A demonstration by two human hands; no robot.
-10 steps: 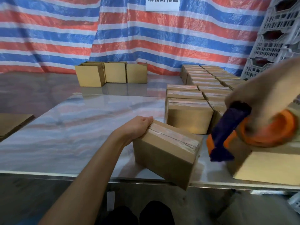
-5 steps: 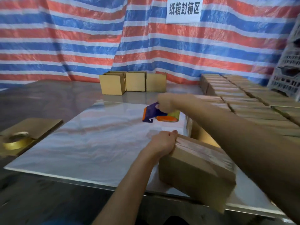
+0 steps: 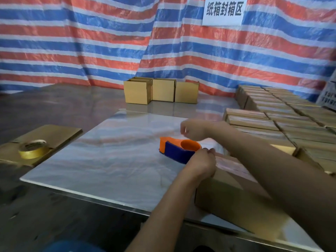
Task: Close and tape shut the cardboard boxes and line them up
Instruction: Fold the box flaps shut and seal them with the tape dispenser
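Striped tarp (image 3: 91, 42), left fingers (image 3: 211, 152) gripping taped box (image 3: 232, 193), right fingers (image 3: 184, 128) seemingly empty above dispenser (image 3: 174, 151)

A red, white and blue striped tarpaulin (image 3: 91, 42) hangs behind my workspace, a white sign (image 3: 224, 10) with Chinese characters fixed high on it. A glossy marbled board (image 3: 112, 160) lies on the dark tabletop (image 3: 54, 106) before me. A white plastic crate (image 3: 330, 95) shows far right.

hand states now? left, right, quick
left hand: holding the near box by its top edge.
right hand: open, empty, above the tape dispenser.
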